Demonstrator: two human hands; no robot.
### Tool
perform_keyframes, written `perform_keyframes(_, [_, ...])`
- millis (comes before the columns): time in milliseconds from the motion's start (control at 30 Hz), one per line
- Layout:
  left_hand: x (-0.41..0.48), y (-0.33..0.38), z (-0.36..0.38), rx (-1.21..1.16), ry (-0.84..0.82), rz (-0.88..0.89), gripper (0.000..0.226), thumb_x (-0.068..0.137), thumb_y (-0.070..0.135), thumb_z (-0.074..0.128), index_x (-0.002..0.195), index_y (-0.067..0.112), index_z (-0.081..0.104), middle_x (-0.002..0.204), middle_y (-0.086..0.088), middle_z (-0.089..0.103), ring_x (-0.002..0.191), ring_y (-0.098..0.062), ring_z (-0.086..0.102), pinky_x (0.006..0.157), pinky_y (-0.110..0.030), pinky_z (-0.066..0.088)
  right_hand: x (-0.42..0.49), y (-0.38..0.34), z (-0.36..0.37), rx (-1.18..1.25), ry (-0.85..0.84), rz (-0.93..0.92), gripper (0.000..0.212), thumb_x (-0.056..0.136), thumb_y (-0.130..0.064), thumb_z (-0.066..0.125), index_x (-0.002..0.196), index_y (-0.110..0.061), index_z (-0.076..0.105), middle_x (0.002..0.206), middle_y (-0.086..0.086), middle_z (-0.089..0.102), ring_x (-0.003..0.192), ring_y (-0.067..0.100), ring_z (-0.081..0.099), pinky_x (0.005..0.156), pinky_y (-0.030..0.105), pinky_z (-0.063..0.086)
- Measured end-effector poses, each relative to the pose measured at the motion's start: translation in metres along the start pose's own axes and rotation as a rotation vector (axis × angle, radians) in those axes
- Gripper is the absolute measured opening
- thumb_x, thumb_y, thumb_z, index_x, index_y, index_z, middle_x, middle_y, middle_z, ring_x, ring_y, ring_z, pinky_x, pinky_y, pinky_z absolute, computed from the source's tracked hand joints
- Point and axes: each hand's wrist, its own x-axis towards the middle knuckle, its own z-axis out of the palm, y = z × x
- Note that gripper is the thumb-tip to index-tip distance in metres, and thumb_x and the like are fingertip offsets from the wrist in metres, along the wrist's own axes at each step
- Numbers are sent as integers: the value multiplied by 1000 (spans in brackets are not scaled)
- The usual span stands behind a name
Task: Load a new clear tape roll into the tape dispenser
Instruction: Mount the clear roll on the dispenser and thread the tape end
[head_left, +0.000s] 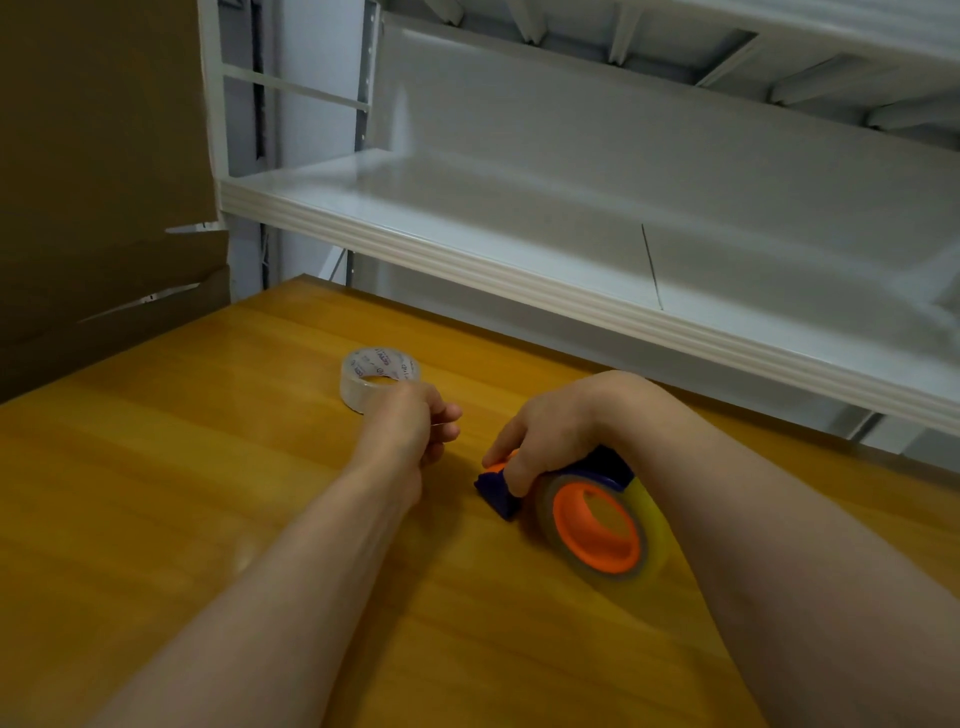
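A clear tape roll (375, 378) with a printed core lies flat on the wooden table (208, 467), left of centre. My left hand (413, 428) hovers at the roll's near right edge with its fingers curled, and I see nothing held in them. The hand is slightly blurred. The tape dispenser (587, 512) is purple with an orange hub. It lies on its side to the right, with a yellowish clear roll around the hub. My right hand (550, 441) grips the top of the dispenser from above, its fingers wrapped over the purple front end.
A white metal shelf (519, 291) juts over the table's far edge, low above the surface. Brown cardboard (93, 208) stands at the left side. Bare wooden tabletop extends to the left and in front of my forearms.
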Motion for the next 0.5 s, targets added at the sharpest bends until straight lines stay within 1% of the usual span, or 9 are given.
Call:
perform_keyframes(67, [-1, -1, 1, 12, -9, 3, 18, 87, 2, 44, 95, 10, 58, 70, -1, 63, 54, -12, 53, 51, -26, 40, 0, -1, 1, -22, 1, 9, 61, 92, -41, 64, 148, -45, 43, 127, -3, 53, 80, 12, 58, 61, 24, 45])
perform_keyframes(133, [-2, -1, 1, 19, -12, 2, 17, 87, 1, 44, 89, 12, 57, 71, -2, 63, 55, -12, 53, 53, -26, 40, 0, -2, 2, -58, 2, 21, 67, 93, -42, 63, 153, -45, 34, 144, -1, 48, 77, 10, 52, 62, 24, 43])
perform_keyframes(200, [-2, -2, 1, 16, -12, 0, 17, 87, 1, 44, 90, 12, 57, 71, -2, 63, 55, -12, 53, 53, -26, 40, 1, -2, 2, -66, 2, 39, 75, 93, -43, 63, 157, -44, 24, 154, 2, 41, 76, 11, 50, 63, 25, 43])
perform_keyframes(233, [-2, -2, 1, 16, -15, 3, 17, 87, 1, 45, 92, 12, 57, 72, -2, 64, 55, -12, 53, 53, -26, 40, 1, -2, 2, -66, 1, 47, 78, 93, -44, 64, 158, -43, 21, 157, 3, 38, 79, 13, 51, 64, 25, 44])
perform_keyframes(300, [-3, -2, 1, 16, -17, 6, 18, 87, 1, 45, 92, 13, 56, 72, -2, 64, 55, -12, 54, 54, -26, 40, 3, -3, 1, -76, 0, 59, 81, 92, -47, 66, 159, -39, 20, 157, 5, 38, 92, 20, 55, 69, 28, 47])
perform_keyframes(367, [-3, -2, 2, 15, -15, 10, 17, 88, 1, 45, 91, 14, 56, 72, -2, 63, 56, -12, 54, 55, -27, 40, 5, -4, 1, -91, -13, 57, 77, 90, -49, 67, 156, -33, 32, 149, 5, 47, 104, 24, 58, 78, 31, 51])
perform_keyframes(433, [-3, -2, 2, 17, -16, 15, 17, 87, 1, 45, 92, 13, 56, 73, -2, 63, 57, -12, 53, 55, -27, 41, 8, -4, 2, -97, -39, 54, 70, 88, -53, 68, 150, -29, 44, 140, 6, 55, 110, 27, 63, 87, 36, 54])
perform_keyframes(500, [-2, -3, 2, 17, -21, 19, 17, 86, 1, 46, 92, 12, 57, 72, -2, 64, 56, -12, 53, 55, -27, 41, 7, -3, 2, -87, -57, 68, 72, 86, -57, 69, 147, -28, 47, 138, 7, 57, 114, 29, 63, 89, 37, 54])
